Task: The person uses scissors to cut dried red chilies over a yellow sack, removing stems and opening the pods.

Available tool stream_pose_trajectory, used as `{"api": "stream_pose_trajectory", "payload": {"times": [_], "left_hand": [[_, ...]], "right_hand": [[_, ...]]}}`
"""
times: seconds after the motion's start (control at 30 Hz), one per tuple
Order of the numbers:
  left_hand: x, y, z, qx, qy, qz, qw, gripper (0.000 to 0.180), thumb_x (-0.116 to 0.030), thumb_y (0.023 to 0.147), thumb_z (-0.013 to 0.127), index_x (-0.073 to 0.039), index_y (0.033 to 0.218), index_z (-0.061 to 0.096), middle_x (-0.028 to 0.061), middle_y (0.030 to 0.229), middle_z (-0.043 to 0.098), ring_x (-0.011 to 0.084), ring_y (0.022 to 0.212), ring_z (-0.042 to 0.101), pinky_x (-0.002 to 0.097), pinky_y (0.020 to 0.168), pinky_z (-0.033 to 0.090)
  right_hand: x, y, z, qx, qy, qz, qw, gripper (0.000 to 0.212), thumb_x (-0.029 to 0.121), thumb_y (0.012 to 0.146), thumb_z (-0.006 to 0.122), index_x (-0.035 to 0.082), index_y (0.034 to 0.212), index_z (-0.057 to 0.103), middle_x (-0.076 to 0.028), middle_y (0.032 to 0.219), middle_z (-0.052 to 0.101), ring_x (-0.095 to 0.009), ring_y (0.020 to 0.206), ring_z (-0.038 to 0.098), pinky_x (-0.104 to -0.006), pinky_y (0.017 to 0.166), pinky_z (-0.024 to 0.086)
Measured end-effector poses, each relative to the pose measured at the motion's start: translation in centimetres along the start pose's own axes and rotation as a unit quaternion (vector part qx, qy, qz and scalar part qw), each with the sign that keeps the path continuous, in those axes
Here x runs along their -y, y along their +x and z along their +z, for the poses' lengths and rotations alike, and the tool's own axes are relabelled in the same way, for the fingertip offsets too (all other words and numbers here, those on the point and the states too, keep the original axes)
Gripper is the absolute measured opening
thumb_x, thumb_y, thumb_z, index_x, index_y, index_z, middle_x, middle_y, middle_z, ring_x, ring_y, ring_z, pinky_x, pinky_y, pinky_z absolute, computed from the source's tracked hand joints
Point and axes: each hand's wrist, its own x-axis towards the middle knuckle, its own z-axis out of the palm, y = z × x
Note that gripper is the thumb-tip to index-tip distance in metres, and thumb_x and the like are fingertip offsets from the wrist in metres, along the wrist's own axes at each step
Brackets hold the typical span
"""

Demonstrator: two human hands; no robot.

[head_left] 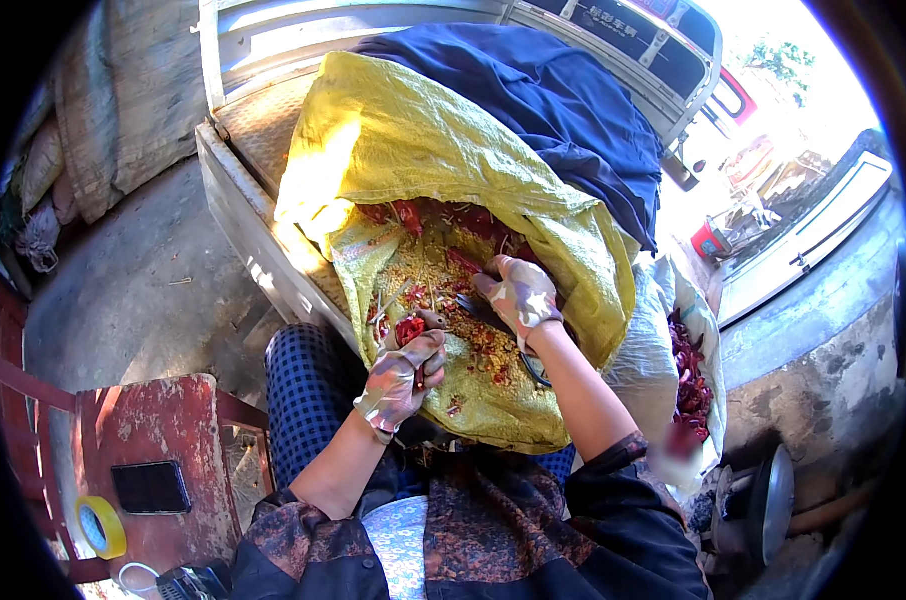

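Note:
My left hand [403, 385], in a stained pale glove, is closed around a dried red chili pepper [409, 330]. My right hand [521, 293], gloved alike, is closed too, its fingertips against a red chili [463, 262] in the sack. From beneath that hand juts the dark blade of what look like scissors [485, 313]; a bluish handle loop shows below the wrist. Both hands are over the mouth of a yellow woven sack [413, 130]. Loose yellow seeds [428, 270], bits of red skin and stems lie on its folded-down side. More chilies sit deeper inside, partly shaded.
Behind the sack, dark blue cloth [533, 90] covers part of a metal truck bed [248, 235]. At right stands a white sack [643, 350] with red chilies [691, 375]. A worn red chair [163, 420] at left bears a phone [151, 487] and yellow tape [101, 527].

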Motion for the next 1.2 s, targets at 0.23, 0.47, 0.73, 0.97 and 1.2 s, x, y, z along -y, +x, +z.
{"api": "stream_pose_trajectory", "payload": {"times": [0.23, 0.47, 0.73, 0.97, 1.2], "left_hand": [[-0.3, 0.5, -0.3, 0.023, 0.003, 0.008, 1.000, 0.032, -0.006, 0.084, 0.063, -0.009, 0.114, 0.052, -0.0031, 0.080, 0.053, 0.0076, 0.062, 0.044, 0.0226, 0.049, 0.033], [0.6, -0.2, -0.3, -0.044, 0.064, -0.012, 0.997, 0.036, -0.012, 0.083, 0.068, -0.001, 0.115, 0.057, -0.0009, 0.084, 0.060, 0.0070, 0.064, 0.049, 0.0218, 0.054, 0.037], [0.4, -0.5, 0.1, -0.055, 0.182, 0.039, 0.981, 0.016, -0.010, 0.083, 0.066, -0.007, 0.098, 0.061, -0.0002, 0.083, 0.062, 0.0090, 0.069, 0.057, 0.0213, 0.057, 0.044], [-0.1, -1.0, 1.2, 0.017, 0.292, 0.041, 0.955, 0.025, -0.017, 0.085, 0.064, -0.004, 0.106, 0.061, 0.0016, 0.093, 0.063, 0.0098, 0.082, 0.057, 0.0247, 0.073, 0.045], [0.9, -0.4, -1.3, 0.099, 0.276, 0.050, 0.955, 0.032, -0.014, 0.087, 0.060, -0.001, 0.116, 0.055, 0.0041, 0.103, 0.061, 0.0115, 0.093, 0.057, 0.0264, 0.084, 0.046]], "right_hand": [[-3.3, 0.2, 0.7, 0.023, 0.381, 0.103, 0.918, 0.017, 0.020, 0.082, 0.063, 0.004, 0.084, 0.066, -0.005, 0.070, 0.062, -0.016, 0.065, 0.055, -0.0289, 0.059, 0.043], [4.1, -9.2, -3.3, 0.145, 0.485, 0.147, 0.850, 0.011, 0.015, 0.082, 0.064, 0.005, 0.084, 0.067, 0.002, 0.065, 0.060, -0.005, 0.054, 0.046, -0.0220, 0.049, 0.036], [2.6, -9.6, -1.7, 0.142, 0.462, 0.021, 0.875, 0.023, 0.015, 0.085, 0.066, 0.003, 0.103, 0.063, -0.007, 0.092, 0.065, -0.015, 0.083, 0.060, -0.0289, 0.075, 0.048], [3.5, -6.2, -4.2, 0.129, 0.357, -0.161, 0.911, 0.029, 0.004, 0.079, 0.068, 0.002, 0.107, 0.064, -0.010, 0.099, 0.064, -0.022, 0.091, 0.061, -0.0309, 0.081, 0.049], [3.8, -6.2, -5.2, 0.196, 0.427, -0.146, 0.871, 0.021, 0.004, 0.078, 0.065, 0.006, 0.100, 0.067, -0.011, 0.086, 0.065, -0.025, 0.086, 0.062, -0.0313, 0.076, 0.049]]}}
